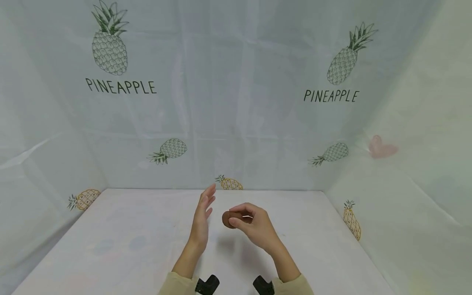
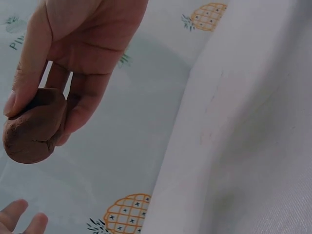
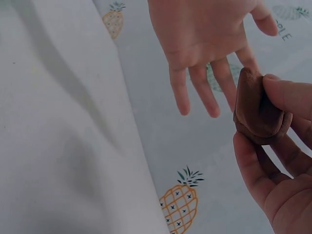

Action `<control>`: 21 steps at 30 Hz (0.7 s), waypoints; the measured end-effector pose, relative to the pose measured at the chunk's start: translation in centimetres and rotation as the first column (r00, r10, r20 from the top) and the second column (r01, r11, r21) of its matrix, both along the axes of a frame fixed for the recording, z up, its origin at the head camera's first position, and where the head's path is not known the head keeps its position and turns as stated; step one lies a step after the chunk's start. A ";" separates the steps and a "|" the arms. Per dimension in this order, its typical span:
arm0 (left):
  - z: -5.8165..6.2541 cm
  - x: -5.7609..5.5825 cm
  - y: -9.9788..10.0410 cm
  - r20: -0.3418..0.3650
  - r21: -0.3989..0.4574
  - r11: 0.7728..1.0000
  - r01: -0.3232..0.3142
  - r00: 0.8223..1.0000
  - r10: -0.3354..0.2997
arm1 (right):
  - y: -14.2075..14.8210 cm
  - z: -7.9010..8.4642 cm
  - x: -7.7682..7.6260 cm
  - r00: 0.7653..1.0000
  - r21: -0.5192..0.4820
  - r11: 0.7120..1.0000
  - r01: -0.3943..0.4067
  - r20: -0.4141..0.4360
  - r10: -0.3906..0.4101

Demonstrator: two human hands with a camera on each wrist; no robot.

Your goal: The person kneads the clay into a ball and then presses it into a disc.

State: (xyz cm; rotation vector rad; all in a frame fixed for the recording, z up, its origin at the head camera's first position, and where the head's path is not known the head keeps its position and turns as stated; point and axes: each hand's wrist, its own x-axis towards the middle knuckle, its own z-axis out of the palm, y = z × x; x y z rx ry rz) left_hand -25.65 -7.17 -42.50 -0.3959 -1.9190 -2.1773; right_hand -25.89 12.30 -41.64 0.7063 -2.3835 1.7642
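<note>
A lump of brown clay (image 1: 229, 220) is pinched between the thumb and fingers of my right hand (image 1: 257, 224), held up over the table. In the right wrist view the clay (image 3: 258, 109) looks folded over on itself, and the left wrist view shows a crack in the clay (image 2: 36, 131). My left hand (image 1: 201, 219) is raised beside it on the left, palm turned toward the clay, with its fingers straight and spread. A gap separates this palm from the clay in the head view.
The white table (image 1: 129, 246) runs back to a pale sheet (image 1: 236, 102) printed with pineapples, which hangs behind and at both sides. Shadows of the hands fall on the tabletop. Black straps and mounts (image 1: 207, 284) sit at the cuffs of both light sleeves.
</note>
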 end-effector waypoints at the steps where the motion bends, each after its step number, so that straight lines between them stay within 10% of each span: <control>1: 0.0 0.0 0.1 -0.005 0.000 1.000 0.002 1.000 -0.002 | 0.0 0.1 0.0 1.000 0.002 1.000 0.000 -0.003 0.000; 21: 0.7 -0.1 0.6 -0.039 -0.012 0.999 0.039 0.998 -0.039 | -1.1 1.1 0.4 0.999 -0.045 0.998 -0.033 0.023 0.035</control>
